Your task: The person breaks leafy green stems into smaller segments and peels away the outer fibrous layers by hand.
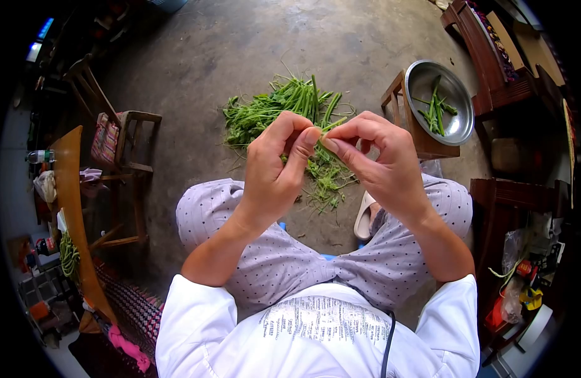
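Observation:
My left hand (278, 167) and my right hand (382, 160) meet at the fingertips, each closed in a pinch. Between them is a thin green stem (333, 124), partly hidden by the fingers. Behind and below the hands, a heap of leafy green stalks (265, 112) lies on the floor, with loose scraps of greens (328, 183) nearer me. To the right, a round metal basin (462, 129) tilts on a wooden stool (429, 147) and holds several green stalks (437, 113).
A wooden chair (139, 116) with a patterned cushion stands at the left, beside a curved wooden tabletop (69, 183). Dark wooden furniture (498, 94) lines the right side. A light slipper (364, 217) shows between my knees.

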`<act>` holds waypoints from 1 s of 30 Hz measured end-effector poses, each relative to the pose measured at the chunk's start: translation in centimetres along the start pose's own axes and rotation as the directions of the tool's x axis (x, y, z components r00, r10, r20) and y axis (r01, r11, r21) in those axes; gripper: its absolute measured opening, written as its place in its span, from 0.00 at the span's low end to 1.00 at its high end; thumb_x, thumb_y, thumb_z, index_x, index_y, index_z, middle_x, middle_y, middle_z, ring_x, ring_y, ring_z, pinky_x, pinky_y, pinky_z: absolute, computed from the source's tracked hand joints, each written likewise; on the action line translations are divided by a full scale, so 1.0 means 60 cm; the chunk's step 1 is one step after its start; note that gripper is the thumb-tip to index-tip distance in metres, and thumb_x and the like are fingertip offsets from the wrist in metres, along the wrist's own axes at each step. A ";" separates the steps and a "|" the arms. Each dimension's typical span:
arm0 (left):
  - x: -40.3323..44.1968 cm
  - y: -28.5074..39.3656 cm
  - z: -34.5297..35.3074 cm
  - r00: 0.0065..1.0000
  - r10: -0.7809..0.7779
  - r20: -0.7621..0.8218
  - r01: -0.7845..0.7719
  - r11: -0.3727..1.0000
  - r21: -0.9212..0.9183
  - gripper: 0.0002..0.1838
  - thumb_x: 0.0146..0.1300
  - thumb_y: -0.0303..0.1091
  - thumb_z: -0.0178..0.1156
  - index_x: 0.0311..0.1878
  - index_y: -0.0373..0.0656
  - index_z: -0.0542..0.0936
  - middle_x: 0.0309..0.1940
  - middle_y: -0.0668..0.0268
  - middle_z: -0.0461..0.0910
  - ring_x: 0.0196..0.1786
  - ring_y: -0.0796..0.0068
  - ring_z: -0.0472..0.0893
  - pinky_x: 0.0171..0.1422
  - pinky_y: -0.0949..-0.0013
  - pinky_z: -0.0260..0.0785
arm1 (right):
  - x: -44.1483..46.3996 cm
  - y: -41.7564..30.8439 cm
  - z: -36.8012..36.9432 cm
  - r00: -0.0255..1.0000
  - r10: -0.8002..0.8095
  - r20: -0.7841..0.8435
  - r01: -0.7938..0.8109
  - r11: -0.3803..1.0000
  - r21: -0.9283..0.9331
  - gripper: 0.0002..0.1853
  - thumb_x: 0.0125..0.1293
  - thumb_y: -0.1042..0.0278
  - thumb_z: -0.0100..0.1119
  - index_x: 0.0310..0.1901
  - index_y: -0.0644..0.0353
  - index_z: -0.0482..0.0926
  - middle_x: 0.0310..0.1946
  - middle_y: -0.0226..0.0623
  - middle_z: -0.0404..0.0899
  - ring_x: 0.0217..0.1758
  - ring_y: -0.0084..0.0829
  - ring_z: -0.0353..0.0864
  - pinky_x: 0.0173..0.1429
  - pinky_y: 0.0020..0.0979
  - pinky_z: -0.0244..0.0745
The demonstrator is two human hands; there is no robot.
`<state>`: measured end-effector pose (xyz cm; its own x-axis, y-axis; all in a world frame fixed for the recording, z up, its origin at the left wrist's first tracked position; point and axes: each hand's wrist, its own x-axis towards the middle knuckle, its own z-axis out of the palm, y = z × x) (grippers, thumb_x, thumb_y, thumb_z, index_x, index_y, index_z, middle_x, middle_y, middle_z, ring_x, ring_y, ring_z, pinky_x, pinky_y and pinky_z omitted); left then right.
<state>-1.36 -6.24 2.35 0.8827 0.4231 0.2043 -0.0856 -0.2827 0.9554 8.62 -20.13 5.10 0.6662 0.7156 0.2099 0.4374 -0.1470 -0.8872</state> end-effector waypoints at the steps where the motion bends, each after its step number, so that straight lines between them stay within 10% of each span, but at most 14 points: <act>1: 0.000 0.001 0.002 1.000 0.000 0.000 0.000 1.000 0.000 0.11 0.69 0.37 0.54 0.38 0.38 0.74 0.25 0.74 0.71 0.28 0.89 0.69 0.30 0.82 0.63 | 0.000 0.001 0.000 1.000 0.013 0.014 -0.013 1.000 0.008 0.05 0.56 0.72 0.64 0.33 0.61 0.83 0.26 0.35 0.78 0.26 0.26 0.76 0.30 0.27 0.69; 9: 0.000 0.004 0.008 0.996 0.064 -0.058 -0.061 0.997 0.051 0.06 0.65 0.29 0.57 0.35 0.37 0.73 0.21 0.64 0.71 0.23 0.76 0.69 0.28 0.73 0.62 | 0.002 -0.001 -0.002 0.999 -0.008 0.036 0.009 1.000 -0.016 0.05 0.58 0.70 0.64 0.34 0.61 0.83 0.26 0.34 0.78 0.27 0.26 0.75 0.29 0.27 0.68; 30: -0.004 0.008 0.020 0.988 0.048 -0.144 -0.048 0.999 0.006 0.09 0.69 0.34 0.55 0.39 0.38 0.74 0.24 0.72 0.74 0.25 0.88 0.71 0.28 0.82 0.63 | 0.003 0.018 0.011 0.987 0.150 0.065 -0.163 0.926 0.341 0.06 0.59 0.71 0.64 0.35 0.65 0.83 0.28 0.33 0.80 0.29 0.19 0.76 0.32 0.22 0.70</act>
<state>-1.03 -7.49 2.51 0.8018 0.5287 0.2785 -0.1246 -0.3079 0.9432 8.81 -19.74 3.90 0.6834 0.7285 0.0477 0.0905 -0.0197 -0.9957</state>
